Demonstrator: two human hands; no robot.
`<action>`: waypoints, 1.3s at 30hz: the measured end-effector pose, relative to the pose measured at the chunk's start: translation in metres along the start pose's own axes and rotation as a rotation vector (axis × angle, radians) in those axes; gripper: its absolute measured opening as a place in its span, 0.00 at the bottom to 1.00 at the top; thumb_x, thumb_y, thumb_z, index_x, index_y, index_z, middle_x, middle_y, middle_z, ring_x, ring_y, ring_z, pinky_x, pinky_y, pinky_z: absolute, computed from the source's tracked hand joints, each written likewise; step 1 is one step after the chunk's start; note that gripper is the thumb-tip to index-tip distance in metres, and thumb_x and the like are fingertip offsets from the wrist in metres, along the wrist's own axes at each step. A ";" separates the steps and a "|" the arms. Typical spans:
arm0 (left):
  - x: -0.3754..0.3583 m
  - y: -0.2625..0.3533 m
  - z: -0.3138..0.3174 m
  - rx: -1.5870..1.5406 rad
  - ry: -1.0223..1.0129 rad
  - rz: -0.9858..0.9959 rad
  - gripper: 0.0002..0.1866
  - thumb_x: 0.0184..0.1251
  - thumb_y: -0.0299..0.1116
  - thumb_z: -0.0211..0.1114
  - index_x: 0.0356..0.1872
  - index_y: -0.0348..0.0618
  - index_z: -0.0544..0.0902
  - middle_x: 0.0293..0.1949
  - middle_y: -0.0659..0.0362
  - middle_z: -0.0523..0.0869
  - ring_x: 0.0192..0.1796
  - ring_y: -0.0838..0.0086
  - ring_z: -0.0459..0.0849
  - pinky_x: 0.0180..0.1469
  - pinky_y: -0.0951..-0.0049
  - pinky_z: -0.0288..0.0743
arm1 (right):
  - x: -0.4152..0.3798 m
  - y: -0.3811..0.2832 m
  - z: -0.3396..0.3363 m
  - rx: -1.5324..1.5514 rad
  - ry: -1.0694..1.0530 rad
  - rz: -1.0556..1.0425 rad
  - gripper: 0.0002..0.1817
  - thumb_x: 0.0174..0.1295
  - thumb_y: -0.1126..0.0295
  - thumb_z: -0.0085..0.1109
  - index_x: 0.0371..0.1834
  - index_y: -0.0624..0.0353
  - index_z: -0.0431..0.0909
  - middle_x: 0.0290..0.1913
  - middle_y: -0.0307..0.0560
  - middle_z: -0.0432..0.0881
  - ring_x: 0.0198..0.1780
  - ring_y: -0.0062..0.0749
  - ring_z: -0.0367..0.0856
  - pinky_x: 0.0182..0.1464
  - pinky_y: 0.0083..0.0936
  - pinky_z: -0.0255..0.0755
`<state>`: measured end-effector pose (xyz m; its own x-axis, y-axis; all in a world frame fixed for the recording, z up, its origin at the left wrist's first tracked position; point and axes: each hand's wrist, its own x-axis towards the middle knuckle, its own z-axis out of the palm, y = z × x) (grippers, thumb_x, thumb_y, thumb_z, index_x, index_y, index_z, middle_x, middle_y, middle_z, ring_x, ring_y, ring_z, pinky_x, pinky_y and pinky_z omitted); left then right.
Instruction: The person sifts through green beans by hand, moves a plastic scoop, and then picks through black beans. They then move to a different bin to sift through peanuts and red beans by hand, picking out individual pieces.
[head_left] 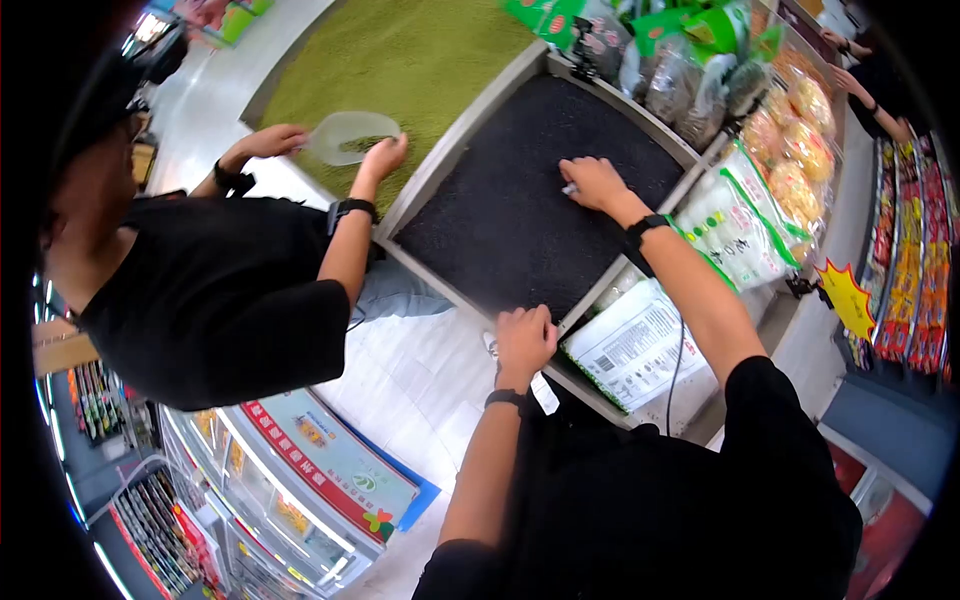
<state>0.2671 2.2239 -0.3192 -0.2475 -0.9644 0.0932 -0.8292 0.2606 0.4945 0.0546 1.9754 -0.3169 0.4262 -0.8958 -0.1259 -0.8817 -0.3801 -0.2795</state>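
Observation:
A square bin of fine black grains (500,200) lies in front of me, framed by a pale rim (425,185). Over the grains, toward the bin's right side, is my right hand (600,185). Its fingers are closed, and a small pale bit shows at them, too small to name. My left hand (525,345) is at the bin's near corner with its fingers curled over the rim. Beyond the left rim is a bin of green grains (400,45). There a co-worker holds a translucent scoop (335,130) with both hands.
The co-worker (210,290) stands close on my left. Bagged goods (735,215) and a white printed packet (630,345) sit along the bin's right side. A glass-fronted display case (270,480) stands at lower left. Snack shelves (910,260) and another person's arm (870,100) are at right.

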 end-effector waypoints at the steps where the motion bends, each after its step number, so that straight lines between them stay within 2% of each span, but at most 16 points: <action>1: 0.000 0.001 -0.003 0.029 -0.004 0.005 0.05 0.58 0.33 0.65 0.29 0.49 0.77 0.27 0.63 0.83 0.36 0.64 0.81 0.46 0.58 0.68 | -0.004 -0.003 -0.001 0.008 0.029 0.000 0.11 0.58 0.71 0.63 0.45 0.48 0.82 0.47 0.45 0.83 0.56 0.47 0.81 0.56 0.47 0.72; 5: -0.001 0.000 -0.004 0.004 -0.014 0.000 0.04 0.59 0.33 0.65 0.29 0.49 0.78 0.27 0.62 0.83 0.37 0.65 0.81 0.47 0.60 0.68 | -0.004 -0.002 -0.020 0.108 0.039 -0.001 0.14 0.53 0.73 0.64 0.44 0.49 0.82 0.45 0.48 0.80 0.54 0.49 0.81 0.54 0.48 0.74; 11: -0.002 -0.001 -0.001 0.016 0.018 0.009 0.05 0.59 0.33 0.65 0.28 0.49 0.78 0.27 0.62 0.84 0.37 0.65 0.81 0.46 0.60 0.68 | -0.007 0.015 -0.025 0.055 0.707 0.225 0.18 0.57 0.81 0.60 0.51 0.55 0.83 0.59 0.54 0.83 0.62 0.54 0.80 0.61 0.45 0.75; 12: -0.001 -0.001 -0.001 0.016 0.020 0.009 0.05 0.59 0.33 0.65 0.28 0.49 0.78 0.27 0.62 0.84 0.37 0.65 0.81 0.46 0.60 0.68 | -0.015 0.017 -0.030 0.054 0.708 0.223 0.18 0.57 0.81 0.60 0.51 0.55 0.83 0.59 0.54 0.83 0.62 0.54 0.80 0.61 0.45 0.75; 14: -0.002 -0.002 0.000 -0.003 0.000 -0.018 0.04 0.59 0.34 0.64 0.28 0.48 0.78 0.28 0.60 0.84 0.38 0.64 0.82 0.46 0.58 0.69 | -0.041 0.021 -0.044 0.495 0.303 0.162 0.11 0.61 0.76 0.62 0.47 0.60 0.85 0.49 0.56 0.87 0.55 0.54 0.83 0.57 0.43 0.77; 16: 0.000 0.003 -0.005 0.041 -0.132 -0.057 0.05 0.59 0.36 0.63 0.29 0.48 0.80 0.30 0.58 0.86 0.40 0.61 0.83 0.47 0.56 0.70 | -0.065 0.018 -0.044 0.388 0.353 0.100 0.10 0.64 0.69 0.63 0.45 0.62 0.86 0.42 0.56 0.88 0.49 0.55 0.86 0.53 0.42 0.78; 17: -0.002 -0.001 -0.003 0.050 -0.123 -0.050 0.06 0.59 0.37 0.64 0.30 0.47 0.80 0.31 0.56 0.86 0.41 0.60 0.83 0.48 0.55 0.70 | -0.069 0.032 -0.022 0.221 0.534 -0.055 0.11 0.67 0.67 0.60 0.47 0.58 0.88 0.44 0.55 0.88 0.48 0.55 0.86 0.51 0.43 0.78; 20: -0.003 -0.002 -0.009 0.054 -0.152 -0.043 0.09 0.61 0.39 0.64 0.34 0.45 0.82 0.33 0.55 0.86 0.42 0.59 0.83 0.50 0.55 0.70 | -0.084 0.057 0.014 0.209 0.511 -0.093 0.21 0.60 0.83 0.50 0.52 0.56 0.86 0.56 0.55 0.87 0.61 0.52 0.83 0.64 0.44 0.74; 22: -0.008 -0.005 -0.001 0.066 -0.077 -0.008 0.09 0.63 0.38 0.62 0.36 0.44 0.83 0.33 0.56 0.86 0.42 0.60 0.83 0.50 0.56 0.70 | -0.098 0.053 0.015 0.203 0.471 -0.112 0.22 0.56 0.81 0.60 0.56 0.58 0.82 0.61 0.58 0.83 0.66 0.56 0.78 0.68 0.45 0.70; 25: -0.007 -0.006 0.001 0.045 0.031 -0.001 0.08 0.64 0.37 0.60 0.34 0.44 0.83 0.31 0.56 0.86 0.40 0.61 0.83 0.50 0.59 0.69 | -0.099 0.028 0.003 0.285 0.436 -0.044 0.17 0.54 0.79 0.66 0.48 0.58 0.86 0.53 0.56 0.87 0.62 0.55 0.81 0.65 0.44 0.72; 27: -0.004 -0.009 0.003 0.062 0.070 -0.004 0.08 0.64 0.37 0.61 0.32 0.45 0.83 0.30 0.56 0.86 0.39 0.61 0.83 0.49 0.59 0.69 | -0.110 0.015 -0.007 0.412 0.263 0.121 0.07 0.56 0.73 0.69 0.38 0.56 0.89 0.38 0.53 0.88 0.49 0.51 0.85 0.57 0.44 0.74; 29: -0.005 0.000 -0.002 0.026 0.026 -0.045 0.08 0.63 0.38 0.62 0.29 0.47 0.83 0.29 0.55 0.86 0.38 0.61 0.84 0.49 0.60 0.70 | -0.124 -0.005 -0.023 0.251 0.433 -0.001 0.06 0.57 0.68 0.70 0.28 0.59 0.88 0.24 0.52 0.85 0.34 0.50 0.85 0.47 0.43 0.75; 31: -0.004 0.001 -0.001 -0.055 0.050 -0.062 0.09 0.63 0.40 0.63 0.27 0.49 0.83 0.29 0.56 0.86 0.37 0.59 0.85 0.45 0.58 0.71 | -0.134 -0.007 -0.018 0.177 0.528 -0.036 0.06 0.61 0.65 0.68 0.35 0.53 0.88 0.28 0.50 0.83 0.36 0.49 0.80 0.44 0.45 0.71; 33: 0.002 0.005 0.002 -0.127 0.132 -0.149 0.13 0.67 0.41 0.61 0.26 0.47 0.84 0.28 0.53 0.87 0.35 0.54 0.86 0.42 0.53 0.74 | -0.135 -0.001 -0.005 0.291 0.624 -0.114 0.07 0.61 0.72 0.64 0.40 0.56 0.89 0.42 0.52 0.89 0.50 0.51 0.85 0.57 0.44 0.75; 35: 0.010 0.006 0.010 -0.073 0.180 -0.288 0.15 0.71 0.42 0.59 0.28 0.46 0.85 0.30 0.50 0.89 0.34 0.51 0.88 0.41 0.53 0.78 | -0.144 -0.005 0.005 0.220 0.540 0.008 0.14 0.59 0.76 0.64 0.48 0.56 0.88 0.57 0.51 0.86 0.64 0.53 0.79 0.67 0.45 0.70; 39: 0.012 0.007 0.016 0.073 0.190 -0.234 0.16 0.74 0.40 0.58 0.27 0.45 0.84 0.26 0.50 0.88 0.30 0.53 0.87 0.40 0.54 0.78 | -0.153 -0.020 0.008 0.258 0.559 0.000 0.14 0.61 0.73 0.64 0.50 0.59 0.85 0.56 0.52 0.86 0.64 0.53 0.78 0.70 0.47 0.67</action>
<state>0.2504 2.2152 -0.3283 0.0472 -0.9879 0.1475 -0.8879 0.0262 0.4593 0.0087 2.1216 -0.2993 0.1939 -0.9073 0.3731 -0.7746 -0.3750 -0.5092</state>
